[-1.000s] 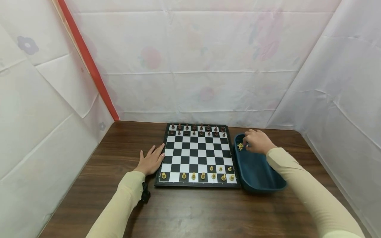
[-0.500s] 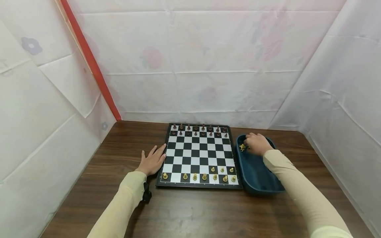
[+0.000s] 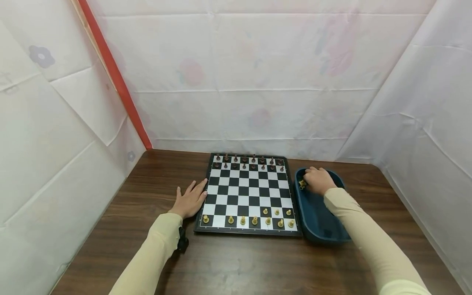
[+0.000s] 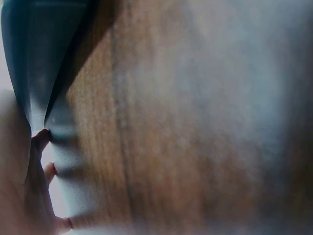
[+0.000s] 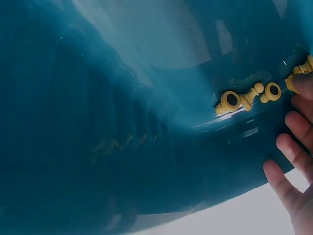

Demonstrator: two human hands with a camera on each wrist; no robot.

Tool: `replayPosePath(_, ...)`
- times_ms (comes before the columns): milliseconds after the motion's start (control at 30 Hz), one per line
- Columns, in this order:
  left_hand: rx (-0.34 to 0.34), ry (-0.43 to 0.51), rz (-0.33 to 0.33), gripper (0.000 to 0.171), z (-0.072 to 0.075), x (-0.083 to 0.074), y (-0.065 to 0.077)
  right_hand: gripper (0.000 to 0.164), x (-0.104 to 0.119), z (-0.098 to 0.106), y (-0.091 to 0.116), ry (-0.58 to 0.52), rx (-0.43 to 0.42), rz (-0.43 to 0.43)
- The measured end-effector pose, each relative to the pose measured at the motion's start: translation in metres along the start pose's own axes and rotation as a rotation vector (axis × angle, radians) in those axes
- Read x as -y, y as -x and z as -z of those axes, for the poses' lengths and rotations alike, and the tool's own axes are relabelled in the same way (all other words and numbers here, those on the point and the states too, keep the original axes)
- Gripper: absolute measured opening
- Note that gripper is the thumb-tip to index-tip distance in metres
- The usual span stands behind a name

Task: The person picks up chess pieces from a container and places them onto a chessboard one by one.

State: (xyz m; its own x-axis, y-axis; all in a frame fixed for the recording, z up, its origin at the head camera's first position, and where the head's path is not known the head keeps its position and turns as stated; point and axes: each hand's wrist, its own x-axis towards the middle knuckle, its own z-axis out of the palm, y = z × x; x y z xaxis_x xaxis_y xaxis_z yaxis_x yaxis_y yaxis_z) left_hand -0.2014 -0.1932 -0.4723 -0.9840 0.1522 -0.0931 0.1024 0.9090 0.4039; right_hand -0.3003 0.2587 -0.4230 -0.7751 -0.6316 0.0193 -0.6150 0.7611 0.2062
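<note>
My left hand (image 3: 189, 200) lies flat with spread fingers, the fingertips at the left edge of a black-and-white chessboard (image 3: 243, 191). To the right of the board, my right hand (image 3: 319, 181) reaches down into a blue plastic tray (image 3: 321, 219). In the right wrist view its fingers (image 5: 293, 151) are extended and apart, and one digit touches a yellow chess piece (image 5: 292, 84) at the frame's edge. Several more yellow chess pieces (image 5: 230, 101) lie on the tray's floor beside them. In the head view the right fingertips are mostly hidden behind the hand.
Two rows of dark red chess pieces (image 3: 253, 166) stand along the board's far side. Along its near side are yellow chess pieces (image 3: 255, 221), a back row plus three in front at the right. Everything rests on a brown wooden table (image 3: 239, 266), with white sheeting (image 3: 236, 82) behind.
My right hand has drawn slightly nearer and lower inside the tray, beside the yellow chess pieces. The left hand stays at the board's edge; the whole head view has shifted slightly.
</note>
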Motion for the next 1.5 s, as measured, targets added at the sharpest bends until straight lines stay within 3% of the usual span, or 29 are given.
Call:
replayPosePath(300,-0.001,-0.003,-0.003,0.055,0.0,-0.001,0.0,0.019,0.001,-0.007,0.001,0.017,-0.056,0.002)
replayPosePath(667,0.002,-0.008,-0.002,0.055,-0.001,0.0,0.001,0.025,0.006,-0.002,0.002,-0.002,-0.043,0.0)
replayPosePath(1500,0.003,-0.013,-0.001,0.055,0.0,-0.001,0.0,0.021,0.003,-0.013,-0.006,-0.111,0.087,-0.08)
